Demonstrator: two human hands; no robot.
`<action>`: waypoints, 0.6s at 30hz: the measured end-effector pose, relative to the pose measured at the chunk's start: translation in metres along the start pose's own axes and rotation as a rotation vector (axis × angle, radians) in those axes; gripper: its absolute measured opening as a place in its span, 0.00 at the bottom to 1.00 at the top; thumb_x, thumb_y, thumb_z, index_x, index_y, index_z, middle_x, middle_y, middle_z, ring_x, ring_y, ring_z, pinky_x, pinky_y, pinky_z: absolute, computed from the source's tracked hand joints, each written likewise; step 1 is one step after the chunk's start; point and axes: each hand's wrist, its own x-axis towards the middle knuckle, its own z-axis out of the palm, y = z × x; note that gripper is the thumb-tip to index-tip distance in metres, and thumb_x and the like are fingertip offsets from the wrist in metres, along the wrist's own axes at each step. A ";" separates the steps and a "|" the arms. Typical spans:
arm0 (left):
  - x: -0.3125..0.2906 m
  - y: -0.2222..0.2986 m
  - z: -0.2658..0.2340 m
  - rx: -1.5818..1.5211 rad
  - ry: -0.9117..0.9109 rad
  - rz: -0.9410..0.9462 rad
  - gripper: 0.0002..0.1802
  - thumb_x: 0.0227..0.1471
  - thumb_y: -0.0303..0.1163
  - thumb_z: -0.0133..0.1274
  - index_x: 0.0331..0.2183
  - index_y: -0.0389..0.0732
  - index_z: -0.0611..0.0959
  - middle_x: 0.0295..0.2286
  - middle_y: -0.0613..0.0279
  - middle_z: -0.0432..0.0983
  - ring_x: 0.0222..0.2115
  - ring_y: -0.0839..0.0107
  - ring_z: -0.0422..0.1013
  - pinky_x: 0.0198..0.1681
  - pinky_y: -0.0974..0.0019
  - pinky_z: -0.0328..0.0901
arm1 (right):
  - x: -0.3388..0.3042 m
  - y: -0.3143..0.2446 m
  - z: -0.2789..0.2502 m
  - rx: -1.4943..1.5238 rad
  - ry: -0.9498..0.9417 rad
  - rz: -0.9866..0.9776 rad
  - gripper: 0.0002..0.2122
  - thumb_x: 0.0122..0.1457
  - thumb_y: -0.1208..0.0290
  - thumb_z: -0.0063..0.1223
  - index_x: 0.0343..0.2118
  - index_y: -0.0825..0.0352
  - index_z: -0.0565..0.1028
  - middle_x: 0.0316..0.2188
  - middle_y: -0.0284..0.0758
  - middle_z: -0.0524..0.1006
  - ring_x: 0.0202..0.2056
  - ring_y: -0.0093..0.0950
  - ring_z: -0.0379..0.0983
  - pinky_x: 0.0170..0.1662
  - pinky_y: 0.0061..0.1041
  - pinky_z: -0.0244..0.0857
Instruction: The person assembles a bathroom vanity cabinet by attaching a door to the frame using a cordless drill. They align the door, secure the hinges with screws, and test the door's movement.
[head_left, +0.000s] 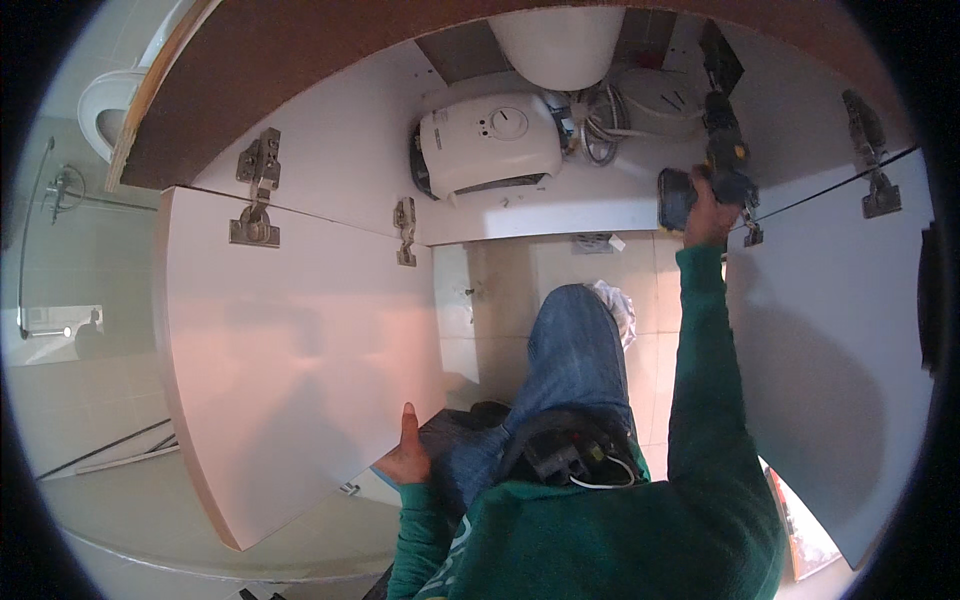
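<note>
My right hand (pixel 710 215) is wrapped round the grip of a dark cordless drill (pixel 728 155) inside the cabinet. The drill's front end points away from me, along the cabinet's right side wall, and its battery (pixel 676 198) sticks out to the left. Low on the left, my left hand (pixel 404 458) holds the edge of the open left cabinet door (pixel 300 350). Its thumb lies up against the door's face, while the other fingers are mostly hidden. The open right cabinet door (pixel 800 370) hangs beside my right forearm.
A white box-shaped heater unit with a dial (pixel 490 145) lies on the cabinet floor. Coiled hoses (pixel 605 125) gather below a white rounded basin (pixel 560 45). Metal hinges (pixel 257 190) join the doors. A shower area with a wall mixer (pixel 65 190) is at far left.
</note>
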 end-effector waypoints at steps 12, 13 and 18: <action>0.005 -0.010 -0.006 0.074 -0.002 0.000 0.35 0.49 0.21 0.68 0.56 0.25 0.72 0.52 0.47 0.74 0.51 0.59 0.71 0.58 0.58 0.66 | -0.120 -0.083 -0.003 0.609 -0.758 0.711 0.14 0.60 0.64 0.64 0.43 0.67 0.76 0.29 0.35 0.79 0.27 0.26 0.76 0.32 0.28 0.71; 0.004 -0.010 -0.006 0.049 0.003 -0.008 0.35 0.49 0.22 0.68 0.56 0.26 0.72 0.52 0.47 0.74 0.51 0.59 0.71 0.58 0.58 0.65 | -0.125 -0.081 0.006 0.654 -0.821 0.842 0.15 0.60 0.63 0.64 0.43 0.67 0.76 0.28 0.36 0.78 0.26 0.26 0.75 0.30 0.28 0.71; 0.004 0.007 0.000 -0.018 -0.023 -0.059 0.33 0.50 0.23 0.69 0.55 0.26 0.74 0.51 0.48 0.74 0.51 0.59 0.71 0.58 0.57 0.65 | -0.161 -0.056 0.058 0.460 -0.978 1.012 0.17 0.62 0.59 0.60 0.44 0.68 0.73 0.27 0.38 0.78 0.23 0.28 0.75 0.26 0.29 0.72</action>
